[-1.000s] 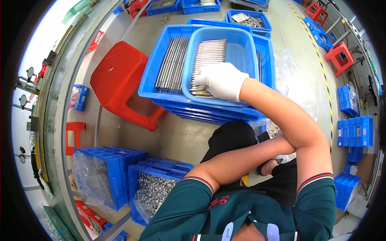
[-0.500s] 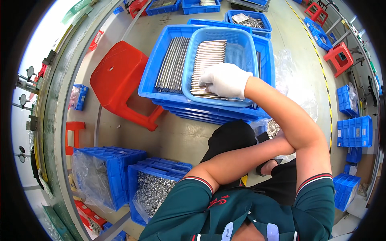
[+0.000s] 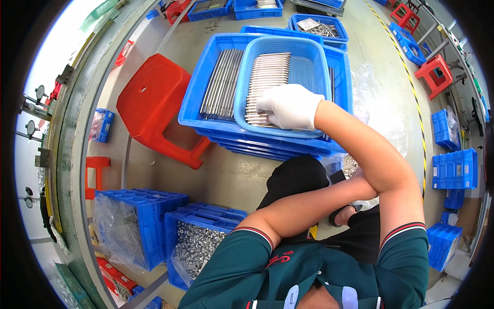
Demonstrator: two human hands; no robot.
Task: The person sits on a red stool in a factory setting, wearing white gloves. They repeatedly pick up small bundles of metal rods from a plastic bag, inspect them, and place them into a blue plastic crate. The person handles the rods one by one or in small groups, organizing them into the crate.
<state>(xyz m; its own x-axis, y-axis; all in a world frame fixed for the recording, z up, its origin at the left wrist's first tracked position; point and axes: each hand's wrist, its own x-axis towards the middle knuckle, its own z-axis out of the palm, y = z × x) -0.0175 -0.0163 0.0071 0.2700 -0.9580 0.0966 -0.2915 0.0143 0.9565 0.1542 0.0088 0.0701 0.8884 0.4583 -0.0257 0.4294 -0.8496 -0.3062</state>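
Grey floor [image 3: 231,177] surrounds the station I view remotely. Against one second ago, I record one small change: the right hand [image 3: 293,106] sits slightly farther right over the short rods [image 3: 270,72]. Their row looks the same, so I judge the handling little advanced.

Sweeping from the left, a bench [image 3: 74,136] edge closes that side. Next, a red stool [image 3: 157,85] stands near the crate [image 3: 194,98], and a bin [image 3: 170,232] of metal fittings [image 3: 198,250] sits nearer the wearer. Long rods [image 3: 221,85] lie in the crate. On top rests the basket [image 3: 309,67], short rods toward its left wall; room to move lies right of them, bounded by the raised rim.

The gloved right hand is curled narrow at the row's near end; I cannot tell whether it grips a rod. The left hand is hidden behind the right arm [image 3: 355,123], state unverified. Farther right: plastic film [image 3: 378,113], a striped line [image 3: 411,82], stacked boxes [image 3: 454,169].
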